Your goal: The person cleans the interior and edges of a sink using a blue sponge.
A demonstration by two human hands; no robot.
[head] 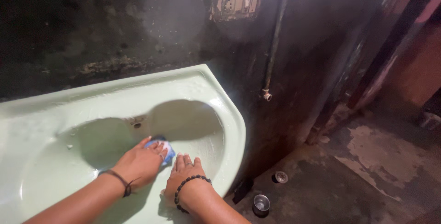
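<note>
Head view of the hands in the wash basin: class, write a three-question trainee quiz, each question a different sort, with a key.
1. True or false: the left hand presses a blue sponge inside the pale green basin.
2. The right hand is: A gripping the pipe, B flat on the basin, C lifting a cup.
3. What small metal thing stands on the floor below the basin?

Key: 1 true. 2 B. 3 a steel cup.

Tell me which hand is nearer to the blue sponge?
Left. The left hand presses on the blue sponge inside the sink; the right hand lies flat beside it, apart.
</note>
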